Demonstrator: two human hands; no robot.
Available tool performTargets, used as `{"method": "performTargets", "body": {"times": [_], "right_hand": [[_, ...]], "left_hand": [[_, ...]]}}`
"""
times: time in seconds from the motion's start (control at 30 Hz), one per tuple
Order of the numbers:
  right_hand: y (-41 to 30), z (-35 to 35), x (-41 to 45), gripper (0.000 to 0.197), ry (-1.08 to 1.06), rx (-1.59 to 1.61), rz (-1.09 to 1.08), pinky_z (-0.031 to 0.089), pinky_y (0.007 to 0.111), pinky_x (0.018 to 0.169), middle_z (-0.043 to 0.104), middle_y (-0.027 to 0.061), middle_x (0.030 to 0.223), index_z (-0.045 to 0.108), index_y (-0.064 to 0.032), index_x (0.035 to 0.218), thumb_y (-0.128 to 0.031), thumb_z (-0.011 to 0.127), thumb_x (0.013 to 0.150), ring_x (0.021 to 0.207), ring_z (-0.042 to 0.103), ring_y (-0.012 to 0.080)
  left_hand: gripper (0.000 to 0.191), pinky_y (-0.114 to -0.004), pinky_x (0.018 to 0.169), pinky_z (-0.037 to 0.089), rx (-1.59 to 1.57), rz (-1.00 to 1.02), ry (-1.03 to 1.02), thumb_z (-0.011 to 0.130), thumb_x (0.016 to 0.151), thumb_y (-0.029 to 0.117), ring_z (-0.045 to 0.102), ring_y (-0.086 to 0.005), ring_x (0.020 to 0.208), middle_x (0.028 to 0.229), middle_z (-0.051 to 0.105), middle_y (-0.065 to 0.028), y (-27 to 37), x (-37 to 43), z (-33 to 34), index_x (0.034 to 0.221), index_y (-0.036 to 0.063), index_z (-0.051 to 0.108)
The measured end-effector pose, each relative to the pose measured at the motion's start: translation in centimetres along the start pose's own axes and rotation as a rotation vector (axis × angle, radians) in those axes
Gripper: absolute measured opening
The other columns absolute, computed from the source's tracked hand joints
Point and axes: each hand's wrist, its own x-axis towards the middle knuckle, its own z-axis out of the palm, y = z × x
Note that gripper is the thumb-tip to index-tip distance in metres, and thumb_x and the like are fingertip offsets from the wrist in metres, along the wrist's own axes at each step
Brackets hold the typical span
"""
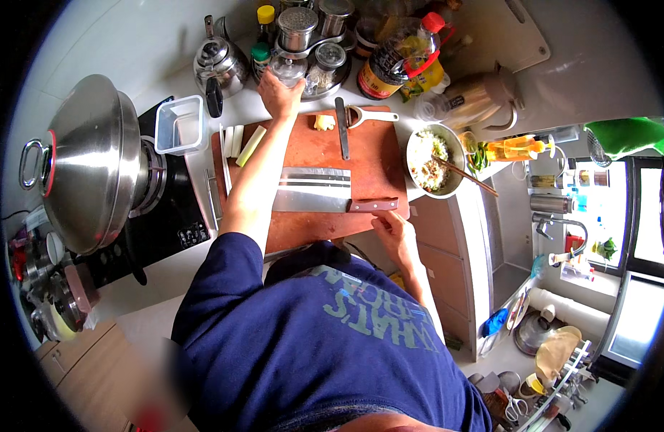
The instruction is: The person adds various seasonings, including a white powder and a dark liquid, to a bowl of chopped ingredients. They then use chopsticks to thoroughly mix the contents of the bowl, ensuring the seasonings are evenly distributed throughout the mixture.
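Note:
My left hand [282,93] reaches to the spice rack and has its fingers around a clear glass jar [289,69]. My right hand [394,232] is loosely curled at the near edge of the wooden cutting board [316,224], its fingertips close to the handle of a cleaver [313,190]. The cleaver lies flat on the board. Beyond it are a piece of ginger [324,122], a narrow dark blade [341,128], a white-handled peeler [372,115] and pale green-white stalk pieces [250,146]. To the right, a metal bowl [455,186] holds chopped food and chopsticks [467,176].
On the left stand an empty plastic container [181,125], a steel kettle [221,65] and a large domed wok lid [89,162] over the stove. A red-capped sauce bottle [397,59] and a beige pitcher [483,100] stand behind; the sink [507,216] is at right.

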Motion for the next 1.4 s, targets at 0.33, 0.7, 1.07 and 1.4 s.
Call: {"method": "performTargets", "body": {"times": [0.33, 0.7, 1.07, 1.4], "right_hand": [[-1.6, 1.3, -0.3, 0.020, -0.069, 0.007, -0.013, 0.046, 0.030, 0.061, 0.060, 0.0143, 0.078, 0.058, -0.0023, 0.094, -0.013, 0.057, 0.077, 0.069, 0.059, 0.0232], [-4.7, 1.4, 4.2, 0.027, 0.001, 0.165, -0.179, 0.046, 0.034, 0.064, 0.054, 0.0164, 0.089, 0.054, -0.0015, 0.104, -0.008, 0.053, 0.078, 0.077, 0.056, 0.0276], [-11.9, 8.8, 3.6, 0.019, -0.687, 0.333, -1.369, 0.042, 0.038, 0.064, 0.056, 0.0149, 0.071, 0.059, -0.0019, 0.072, -0.016, 0.047, 0.075, 0.068, 0.054, 0.0312], [-15.5, 19.0, -12.7, 0.058, -1.892, 0.568, 0.091, 0.042, 0.035, 0.080, 0.057, 0.0139, 0.099, 0.044, 0.0004, 0.115, -0.048, 0.027, 0.089, 0.093, 0.053, 0.0226]], "left_hand": [[0.082, -0.040, 0.094, 0.031, -0.049, 0.028, -0.026, 0.075, 0.056, 0.024, 0.037, -0.0350, 0.109, 0.115, 0.041, -0.0226, -0.5, -0.3, -0.6, 0.119, -0.0057, 0.031], [0.037, -0.029, 0.078, 0.041, -0.695, -0.264, -0.261, 0.055, 0.078, 0.010, 0.052, -0.0182, 0.086, 0.093, 0.055, -0.0125, 4.9, -8.6, -12.1, 0.110, -0.0014, 0.042], [0.012, -0.032, 0.070, 0.043, -0.474, 0.057, -0.059, 0.050, 0.078, 0.013, 0.054, -0.0222, 0.083, 0.080, 0.056, -0.0131, 6.6, -24.3, -23.2, 0.082, 0.0033, 0.056], [0.028, -0.027, 0.076, 0.045, -1.100, -0.539, 0.738, 0.040, 0.089, 0.023, 0.056, -0.0187, 0.084, 0.093, 0.058, -0.0090, 9.7, -35.2, -41.4, 0.095, 0.0003, 0.054]]}}
